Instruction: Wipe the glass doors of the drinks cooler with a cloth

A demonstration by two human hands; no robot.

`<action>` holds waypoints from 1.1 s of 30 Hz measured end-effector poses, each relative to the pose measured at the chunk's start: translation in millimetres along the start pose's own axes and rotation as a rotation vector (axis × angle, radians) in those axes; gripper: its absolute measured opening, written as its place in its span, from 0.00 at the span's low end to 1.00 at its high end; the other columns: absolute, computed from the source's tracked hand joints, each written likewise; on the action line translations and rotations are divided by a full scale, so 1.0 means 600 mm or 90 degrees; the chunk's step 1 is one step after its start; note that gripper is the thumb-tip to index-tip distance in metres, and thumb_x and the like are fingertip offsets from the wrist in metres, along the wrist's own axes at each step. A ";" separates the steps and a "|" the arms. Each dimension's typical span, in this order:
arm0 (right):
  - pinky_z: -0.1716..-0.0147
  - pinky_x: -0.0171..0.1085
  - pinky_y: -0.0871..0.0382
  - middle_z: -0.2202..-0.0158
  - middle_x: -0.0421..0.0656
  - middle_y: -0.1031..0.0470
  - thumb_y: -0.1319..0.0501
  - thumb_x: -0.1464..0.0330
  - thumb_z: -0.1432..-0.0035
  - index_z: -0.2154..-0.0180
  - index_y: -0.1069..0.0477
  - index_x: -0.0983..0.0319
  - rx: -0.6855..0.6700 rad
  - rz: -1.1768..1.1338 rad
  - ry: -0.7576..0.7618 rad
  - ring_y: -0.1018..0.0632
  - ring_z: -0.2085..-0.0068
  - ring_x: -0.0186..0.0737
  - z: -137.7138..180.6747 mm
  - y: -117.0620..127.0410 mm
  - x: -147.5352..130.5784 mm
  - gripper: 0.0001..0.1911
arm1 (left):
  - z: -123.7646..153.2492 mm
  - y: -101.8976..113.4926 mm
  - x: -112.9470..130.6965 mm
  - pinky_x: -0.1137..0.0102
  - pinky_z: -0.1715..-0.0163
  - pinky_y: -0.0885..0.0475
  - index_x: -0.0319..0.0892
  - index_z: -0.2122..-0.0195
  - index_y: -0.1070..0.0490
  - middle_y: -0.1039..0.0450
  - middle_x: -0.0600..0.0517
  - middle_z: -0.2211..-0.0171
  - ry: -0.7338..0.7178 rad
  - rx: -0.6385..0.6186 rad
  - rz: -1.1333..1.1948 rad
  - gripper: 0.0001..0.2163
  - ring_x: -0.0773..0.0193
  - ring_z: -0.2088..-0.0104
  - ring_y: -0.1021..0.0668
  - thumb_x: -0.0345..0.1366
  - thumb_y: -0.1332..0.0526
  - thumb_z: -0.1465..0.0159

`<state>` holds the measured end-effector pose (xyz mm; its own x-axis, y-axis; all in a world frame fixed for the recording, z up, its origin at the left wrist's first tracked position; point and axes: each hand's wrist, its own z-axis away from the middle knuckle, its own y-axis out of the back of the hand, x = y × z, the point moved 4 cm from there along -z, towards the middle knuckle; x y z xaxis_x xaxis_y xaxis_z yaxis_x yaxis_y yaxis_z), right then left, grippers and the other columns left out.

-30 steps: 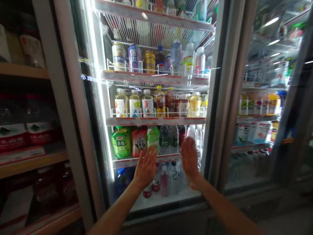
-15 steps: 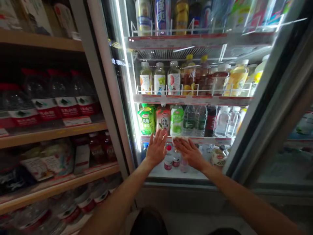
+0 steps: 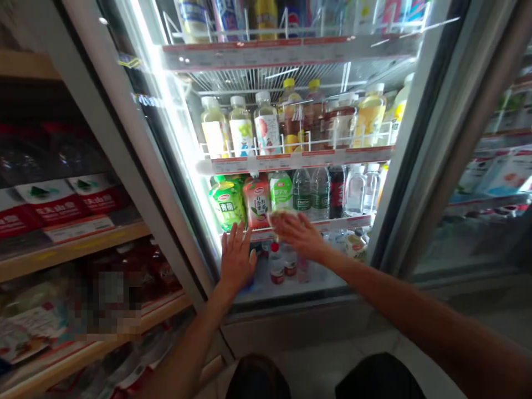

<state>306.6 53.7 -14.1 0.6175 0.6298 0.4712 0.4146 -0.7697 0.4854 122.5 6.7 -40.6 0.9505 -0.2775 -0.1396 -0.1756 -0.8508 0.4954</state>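
My left hand point(image 3: 236, 256) is raised with fingers stretched against the glass door point(image 3: 266, 293) of a lit drinks fridge, below a green bottle point(image 3: 226, 205). It holds nothing. My right hand point(image 3: 301, 235) lies flattened over a pale cloth point(image 3: 276, 213), pressing it to the glass. Only the cloth's edge shows past the fingers, and the hand is slightly blurred. Behind the glass near this hand stand a red bottle point(image 3: 256, 199) and a green-and-white bottle point(image 3: 281, 191). Small red-capped bottles point(image 3: 276, 266) stand lower down.
On the left, wooden shelves point(image 3: 83, 244) carry red-labelled water bottles point(image 3: 66, 202) and packaged goods. A metal door frame point(image 3: 432, 166) borders the glass on the right, with more stocked shelves beyond. My knees point(image 3: 257, 377) show at the bottom.
My view has turned to the right. Against the bottles, my left hand has shifted left and down; my right hand has slid left and up with the cloth, and the hands are further apart.
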 end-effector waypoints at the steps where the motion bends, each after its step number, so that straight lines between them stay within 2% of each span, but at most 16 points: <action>1: 0.35 0.49 0.63 0.36 0.37 0.44 0.52 0.72 0.38 0.38 0.48 0.55 0.010 0.007 -0.078 0.50 0.34 0.39 -0.014 0.006 0.018 0.27 | -0.001 0.001 -0.001 0.50 0.39 0.50 0.41 0.36 0.56 0.52 0.40 0.36 0.002 0.007 -0.001 0.31 0.53 0.35 0.52 0.32 0.46 0.40; 3: 0.36 0.54 0.63 0.35 0.41 0.47 0.51 0.72 0.38 0.37 0.49 0.57 0.015 0.007 -0.186 0.52 0.34 0.44 -0.028 0.011 0.037 0.28 | -0.004 0.004 -0.001 0.50 0.39 0.49 0.42 0.35 0.57 0.52 0.40 0.36 0.003 0.013 -0.004 0.32 0.54 0.35 0.52 0.31 0.46 0.40; 4: 0.36 0.54 0.62 0.35 0.41 0.47 0.51 0.72 0.38 0.37 0.49 0.58 0.007 0.000 -0.183 0.51 0.34 0.45 -0.025 0.008 0.032 0.28 | -0.004 0.005 -0.001 0.51 0.39 0.49 0.42 0.35 0.58 0.52 0.40 0.36 0.001 0.014 -0.007 0.32 0.54 0.35 0.52 0.31 0.46 0.40; 8: 0.35 0.42 0.60 0.37 0.35 0.42 0.52 0.71 0.37 0.40 0.44 0.57 -0.052 -0.025 0.068 0.43 0.36 0.34 0.022 -0.020 -0.039 0.24 | 0.004 0.006 -0.002 0.51 0.39 0.49 0.43 0.35 0.60 0.53 0.41 0.35 -0.021 0.015 -0.024 0.33 0.55 0.34 0.53 0.30 0.46 0.39; 10: 0.34 0.41 0.61 0.37 0.34 0.42 0.53 0.71 0.36 0.39 0.45 0.55 -0.069 -0.019 0.085 0.43 0.37 0.32 0.022 -0.019 -0.041 0.24 | 0.009 0.007 -0.006 0.51 0.39 0.49 0.43 0.35 0.60 0.54 0.41 0.35 -0.023 0.018 -0.024 0.33 0.55 0.34 0.53 0.30 0.46 0.39; 11: 0.34 0.43 0.62 0.37 0.34 0.43 0.53 0.71 0.37 0.39 0.46 0.54 -0.066 -0.013 0.041 0.44 0.36 0.33 0.009 -0.012 -0.028 0.25 | 0.010 0.007 -0.009 0.51 0.39 0.49 0.43 0.35 0.60 0.54 0.41 0.35 -0.020 0.019 -0.023 0.33 0.55 0.34 0.53 0.30 0.46 0.39; 14: 0.35 0.51 0.64 0.35 0.38 0.47 0.52 0.71 0.38 0.38 0.47 0.54 -0.006 0.004 -0.178 0.50 0.34 0.41 -0.049 0.018 0.034 0.26 | 0.007 0.010 -0.010 0.50 0.39 0.50 0.43 0.35 0.60 0.56 0.42 0.34 -0.014 0.030 -0.010 0.33 0.55 0.34 0.53 0.30 0.46 0.39; 16: 0.35 0.51 0.63 0.35 0.40 0.46 0.51 0.70 0.38 0.39 0.46 0.56 0.033 -0.001 -0.227 0.52 0.33 0.42 -0.073 0.024 0.048 0.26 | 0.001 0.014 -0.003 0.51 0.38 0.49 0.44 0.35 0.59 0.56 0.43 0.34 -0.013 0.051 0.022 0.31 0.55 0.34 0.52 0.30 0.46 0.38; 20: 0.36 0.47 0.58 0.38 0.41 0.41 0.51 0.69 0.38 0.42 0.40 0.57 0.031 -0.042 -0.074 0.51 0.34 0.39 -0.061 -0.002 -0.002 0.22 | -0.019 0.010 0.035 0.58 0.40 0.41 0.45 0.36 0.57 0.54 0.45 0.35 -0.003 0.040 0.208 0.27 0.58 0.36 0.44 0.32 0.52 0.35; 23: 0.37 0.46 0.55 0.38 0.43 0.41 0.47 0.66 0.39 0.46 0.36 0.60 0.035 -0.077 -0.029 0.53 0.33 0.40 -0.034 -0.005 -0.018 0.20 | -0.042 -0.004 0.071 0.60 0.41 0.39 0.44 0.35 0.61 0.54 0.44 0.34 0.034 0.042 0.310 0.25 0.59 0.37 0.44 0.34 0.57 0.34; 25: 0.36 0.48 0.56 0.38 0.45 0.40 0.46 0.61 0.41 0.50 0.34 0.60 0.065 -0.091 -0.017 0.52 0.33 0.42 -0.020 0.015 -0.001 0.19 | -0.069 -0.014 0.095 0.56 0.40 0.43 0.43 0.35 0.61 0.55 0.43 0.34 0.044 0.084 0.292 0.26 0.57 0.36 0.46 0.36 0.57 0.33; 27: 0.37 0.52 0.60 0.39 0.47 0.39 0.47 0.59 0.41 0.51 0.34 0.60 0.113 -0.073 -0.039 0.51 0.34 0.43 -0.006 0.044 0.038 0.18 | -0.109 -0.024 0.118 0.52 0.38 0.50 0.43 0.35 0.58 0.53 0.42 0.35 0.055 0.132 0.220 0.27 0.56 0.35 0.49 0.39 0.52 0.34; 30: 0.37 0.55 0.59 0.38 0.50 0.40 0.49 0.64 0.40 0.47 0.39 0.60 0.188 0.011 -0.169 0.50 0.34 0.43 0.010 0.077 0.119 0.20 | -0.177 -0.035 0.145 0.51 0.37 0.58 0.41 0.36 0.53 0.48 0.41 0.37 0.053 0.204 0.085 0.28 0.55 0.34 0.53 0.39 0.46 0.37; 33: 0.38 0.54 0.58 0.38 0.51 0.41 0.50 0.69 0.39 0.43 0.44 0.60 0.215 0.097 -0.221 0.49 0.34 0.43 0.018 0.082 0.176 0.23 | -0.204 -0.050 0.165 0.50 0.37 0.62 0.37 0.38 0.47 0.49 0.41 0.37 -0.118 0.206 -0.011 0.26 0.54 0.34 0.57 0.34 0.46 0.37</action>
<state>399.2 81.2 51.6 0.8499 0.4799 0.2174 0.4599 -0.8771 0.1383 253.4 59.2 35.9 0.8968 -0.3122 -0.3136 -0.2593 -0.9450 0.1991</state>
